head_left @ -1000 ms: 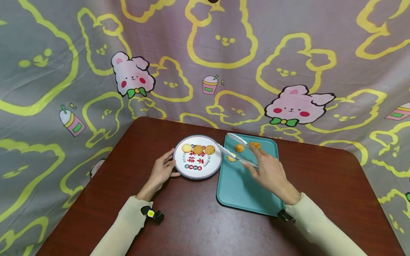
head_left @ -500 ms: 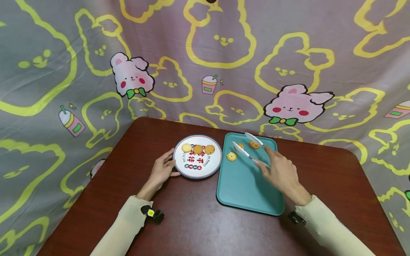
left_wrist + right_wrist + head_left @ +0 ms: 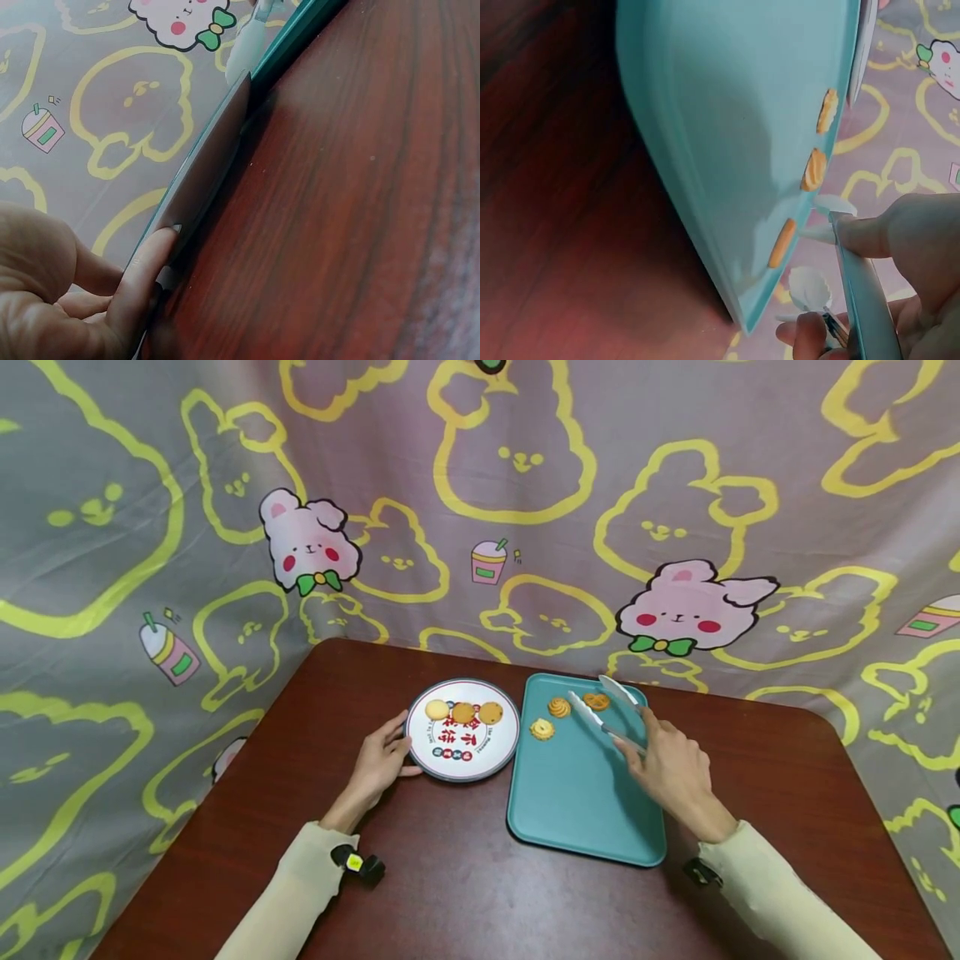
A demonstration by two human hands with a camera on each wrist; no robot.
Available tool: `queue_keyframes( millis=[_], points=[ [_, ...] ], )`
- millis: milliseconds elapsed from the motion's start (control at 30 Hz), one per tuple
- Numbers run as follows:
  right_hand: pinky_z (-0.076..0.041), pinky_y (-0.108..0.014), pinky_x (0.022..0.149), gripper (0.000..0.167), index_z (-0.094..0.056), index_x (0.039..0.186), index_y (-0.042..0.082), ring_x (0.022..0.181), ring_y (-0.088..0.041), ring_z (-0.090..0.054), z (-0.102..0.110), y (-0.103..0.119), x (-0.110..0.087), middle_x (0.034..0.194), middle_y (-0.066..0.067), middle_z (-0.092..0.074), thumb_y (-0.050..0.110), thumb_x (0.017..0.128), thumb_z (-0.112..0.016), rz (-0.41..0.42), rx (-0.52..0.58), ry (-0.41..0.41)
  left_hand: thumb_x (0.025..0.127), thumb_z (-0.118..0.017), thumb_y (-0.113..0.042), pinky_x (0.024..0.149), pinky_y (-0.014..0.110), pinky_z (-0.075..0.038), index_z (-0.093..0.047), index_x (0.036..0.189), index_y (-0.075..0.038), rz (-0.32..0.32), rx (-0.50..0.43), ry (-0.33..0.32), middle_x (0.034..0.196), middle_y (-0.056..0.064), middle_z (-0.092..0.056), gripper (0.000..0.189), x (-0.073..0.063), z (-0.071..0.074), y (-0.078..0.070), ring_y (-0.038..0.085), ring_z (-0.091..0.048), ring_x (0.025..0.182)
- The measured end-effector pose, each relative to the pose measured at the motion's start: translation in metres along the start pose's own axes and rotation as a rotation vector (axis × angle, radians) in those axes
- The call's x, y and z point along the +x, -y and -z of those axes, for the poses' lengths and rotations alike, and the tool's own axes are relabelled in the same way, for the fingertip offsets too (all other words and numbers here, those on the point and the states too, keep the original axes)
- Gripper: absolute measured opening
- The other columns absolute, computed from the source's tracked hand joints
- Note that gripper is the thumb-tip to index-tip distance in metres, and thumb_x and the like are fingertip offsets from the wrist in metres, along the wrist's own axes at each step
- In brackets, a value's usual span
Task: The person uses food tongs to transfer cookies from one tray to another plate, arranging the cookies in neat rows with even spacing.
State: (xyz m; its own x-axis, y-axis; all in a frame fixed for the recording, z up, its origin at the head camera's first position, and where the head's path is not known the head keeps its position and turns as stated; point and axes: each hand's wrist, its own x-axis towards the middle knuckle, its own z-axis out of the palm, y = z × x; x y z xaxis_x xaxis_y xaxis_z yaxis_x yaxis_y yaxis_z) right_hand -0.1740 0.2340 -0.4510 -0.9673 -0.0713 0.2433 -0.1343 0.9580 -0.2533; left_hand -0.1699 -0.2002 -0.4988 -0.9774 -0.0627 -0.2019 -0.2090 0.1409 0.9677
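My left hand (image 3: 381, 762) grips the left rim of a round white plate (image 3: 486, 758) with printed lettering; in the left wrist view the thumb presses the plate's (image 3: 199, 184) underside. Three round cookies (image 3: 463, 712) sit in a row on it. In my right hand (image 3: 675, 768) is a pair of tongs (image 3: 587, 713), arms spread, over the far end of a teal tray (image 3: 577, 802). Their tips straddle a pretzel-shaped cookie (image 3: 597, 702) in the head view. To its left on the tray are a swirled cookie (image 3: 558, 707) and a pale fluted cookie (image 3: 542, 728).
The brown wooden table (image 3: 450, 877) carries the tray right beside the plate's right edge. Behind and to the left hangs a grey curtain (image 3: 420, 452) with yellow outlines and pink rabbit faces, close to the table's far edge.
My right hand has moved the tongs rightward, from over the fluted and swirled cookies to around the pretzel-shaped one. The left hand and plate have stayed put.
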Motion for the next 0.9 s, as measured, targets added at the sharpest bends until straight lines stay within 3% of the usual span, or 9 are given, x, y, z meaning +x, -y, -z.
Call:
queue_keyframes(
  millis=[500,900],
  points=[
    [-0.055,-0.050,0.046,0.070,-0.052,0.146,-0.002,0.066,-0.035,-0.062,-0.001,-0.009,-0.004,0.105,-0.031,-0.069,0.045,0.097,-0.071,-0.073,-0.006,0.026,0.109,-0.046,-0.002,0.076,0.033,-0.071,-0.031,0.166,-0.015,-0.008,-0.005,0.007,0.164,0.023,-0.039,0.060,-0.002,-0.002,0.000,0.041,-0.057,0.135],
    [-0.047,-0.037,0.043,0.067,-0.052,0.146,0.000,0.063,-0.029,-0.058,0.001,-0.015,-0.012,0.098,-0.024,-0.070,0.045,0.098,-0.069,-0.100,0.022,0.054,0.109,-0.046,-0.002,0.076,0.033,-0.071,-0.029,0.166,-0.014,-0.023,-0.022,0.012,0.164,0.024,-0.038,0.060,-0.001,0.001,0.001,0.041,-0.055,0.138]
  ],
)
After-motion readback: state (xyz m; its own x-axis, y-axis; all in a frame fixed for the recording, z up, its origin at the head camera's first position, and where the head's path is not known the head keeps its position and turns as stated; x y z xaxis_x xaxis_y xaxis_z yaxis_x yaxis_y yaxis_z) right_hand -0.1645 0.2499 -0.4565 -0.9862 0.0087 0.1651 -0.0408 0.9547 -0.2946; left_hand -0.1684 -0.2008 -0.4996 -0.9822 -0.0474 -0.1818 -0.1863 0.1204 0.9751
